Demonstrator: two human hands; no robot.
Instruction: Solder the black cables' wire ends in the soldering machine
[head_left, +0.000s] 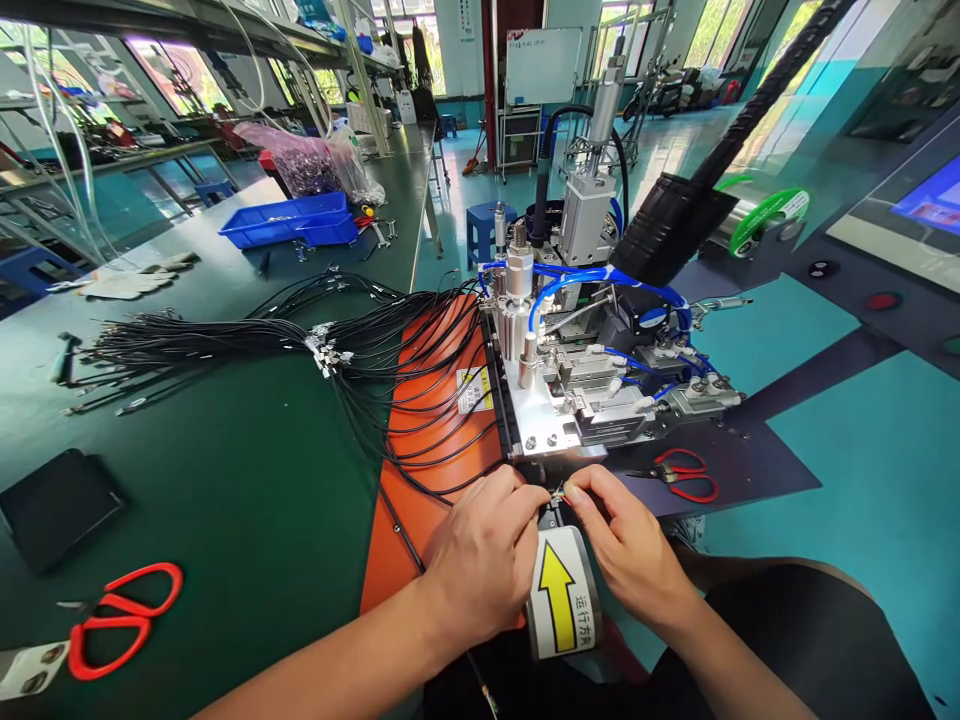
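Note:
My left hand [487,550] is closed, thumb and forefinger pinching a cable end with thin coloured wires [557,494]. From the other side, the fingertips of my right hand [626,545] pinch those wires. Most of the held cable is hidden behind my left hand. Just below the fingers is a rounded guard [564,590] with a yellow arrow label. Directly beyond my hands stands a metal machine [540,400] with cylinders and blue air hoses. Black cables [442,440] run over an orange mat [420,400] to the machine's left side.
Red-handled scissors [686,475] lie right of the machine, and another red-handled pair [124,615] lies at the front left. A cable bundle [225,335], a black box [60,510] and a blue tray [292,220] are on the green table [247,480]. A solder spool [769,222] stands at right.

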